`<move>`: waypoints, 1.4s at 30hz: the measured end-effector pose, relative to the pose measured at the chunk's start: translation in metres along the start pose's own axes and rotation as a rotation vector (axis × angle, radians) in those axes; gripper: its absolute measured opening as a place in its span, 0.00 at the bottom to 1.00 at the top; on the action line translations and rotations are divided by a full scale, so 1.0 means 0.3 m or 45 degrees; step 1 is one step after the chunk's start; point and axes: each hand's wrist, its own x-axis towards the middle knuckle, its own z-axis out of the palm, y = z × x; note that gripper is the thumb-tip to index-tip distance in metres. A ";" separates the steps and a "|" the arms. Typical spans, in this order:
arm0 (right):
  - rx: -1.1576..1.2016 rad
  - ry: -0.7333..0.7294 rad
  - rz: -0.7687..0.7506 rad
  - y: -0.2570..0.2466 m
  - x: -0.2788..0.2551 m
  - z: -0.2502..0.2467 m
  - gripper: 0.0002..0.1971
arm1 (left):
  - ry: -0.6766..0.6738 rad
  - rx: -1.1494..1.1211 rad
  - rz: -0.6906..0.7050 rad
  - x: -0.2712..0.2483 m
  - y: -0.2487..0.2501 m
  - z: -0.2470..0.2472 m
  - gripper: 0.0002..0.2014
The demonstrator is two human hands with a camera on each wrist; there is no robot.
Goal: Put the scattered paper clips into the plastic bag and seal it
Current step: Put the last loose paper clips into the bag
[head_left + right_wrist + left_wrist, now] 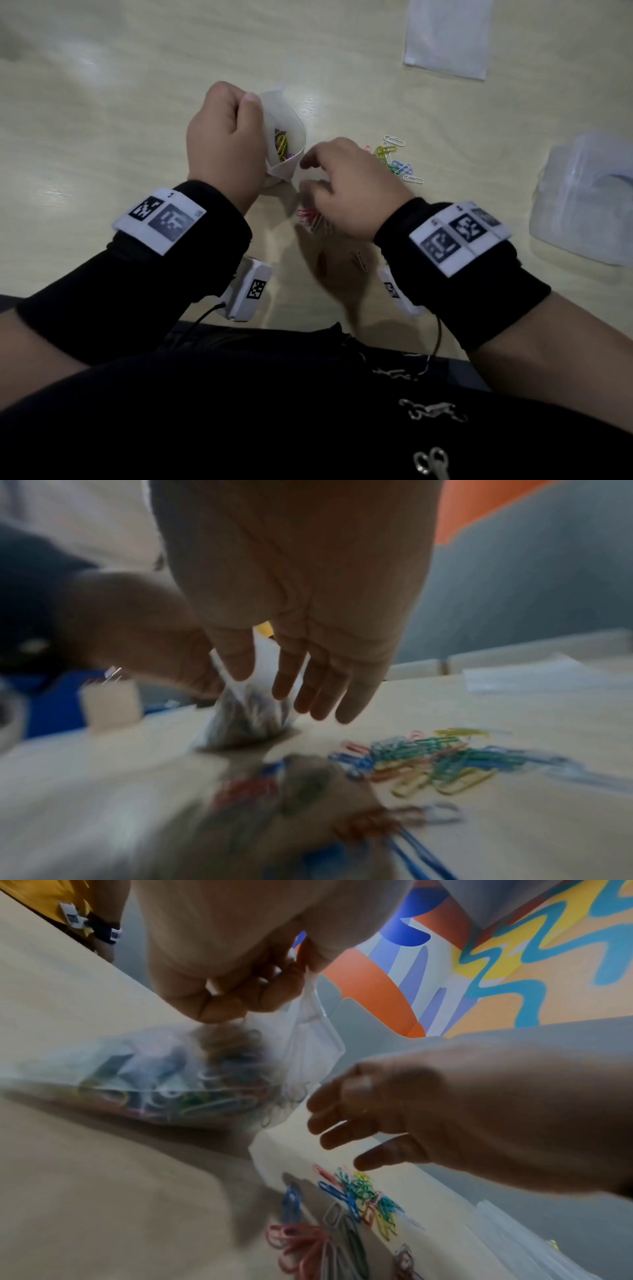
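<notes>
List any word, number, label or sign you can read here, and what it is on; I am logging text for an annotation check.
No readable words or numbers in any view.
White wristband tags on the left wrist: black-and-white square code patterns only, no letters.
White wristband tags on the right wrist: the same kind of code patterns; small marks above them too tiny to read.
Small white tag on the yellow garment: dark mark, too blurred to read.
</notes>
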 end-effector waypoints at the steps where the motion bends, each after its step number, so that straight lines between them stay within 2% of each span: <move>1: -0.160 -0.021 -0.118 0.009 -0.016 0.021 0.20 | -0.014 -0.027 -0.031 0.001 -0.003 0.004 0.14; 3: -0.357 -0.119 -0.283 0.024 -0.041 0.058 0.26 | -0.038 -0.057 -0.070 0.001 -0.002 0.015 0.14; 6: -0.497 -0.257 -0.343 0.054 -0.062 0.087 0.28 | -0.069 -0.077 -0.095 0.002 0.000 0.028 0.13; 9: -0.554 -0.223 -0.356 0.088 -0.068 0.079 0.20 | -0.090 -0.078 -0.120 0.004 -0.004 0.032 0.13; 12: -0.509 -0.171 -0.279 0.123 -0.066 0.064 0.22 | -0.088 -0.081 -0.133 0.002 -0.009 0.036 0.13; 14: -0.525 -0.160 -0.322 0.115 -0.077 0.068 0.19 | -0.088 -0.081 -0.132 0.000 -0.013 0.037 0.13; 17: -0.627 -0.375 -0.521 0.069 -0.126 0.106 0.18 | -0.093 -0.089 -0.132 -0.001 -0.013 0.041 0.13; 19: -0.633 -0.454 -0.574 0.059 -0.152 0.121 0.19 | -0.079 -0.076 -0.124 0.001 -0.014 0.040 0.13; 21: -0.587 -0.376 -0.508 0.087 -0.142 0.117 0.21 | -0.053 -0.056 -0.114 0.003 -0.019 0.037 0.14; 23: -0.553 -0.222 -0.438 0.132 -0.121 0.100 0.21 | -0.041 -0.047 -0.109 0.002 -0.020 0.037 0.14; 27: -0.445 -0.002 -0.345 0.164 -0.099 0.051 0.12 | -0.047 -0.039 -0.115 -0.001 -0.013 0.043 0.15; 29: -0.344 0.061 -0.219 0.145 -0.119 0.034 0.16 | -0.055 -0.014 -0.117 0.000 -0.011 0.046 0.15; 31: -0.202 0.033 0.095 0.155 -0.145 0.029 0.25 | -0.060 -0.007 -0.119 0.001 -0.009 0.049 0.15; 33: -0.145 -0.097 0.434 0.172 -0.163 0.025 0.35 | -0.062 0.001 -0.118 0.001 -0.008 0.051 0.15; 34: -0.172 -0.177 0.531 0.176 -0.171 0.027 0.38 | -0.064 0.010 -0.117 0.001 -0.010 0.051 0.15; 36: -0.151 -0.273 0.616 0.170 -0.186 0.045 0.36 | -0.075 0.023 -0.114 -0.002 -0.012 0.053 0.15; 38: -0.090 -0.265 0.608 0.157 -0.195 0.074 0.33 | -0.077 0.025 -0.108 -0.005 -0.012 0.052 0.15; 42: 0.056 -0.026 0.644 0.167 -0.173 0.077 0.27 | -0.080 0.046 -0.106 -0.008 -0.008 0.050 0.15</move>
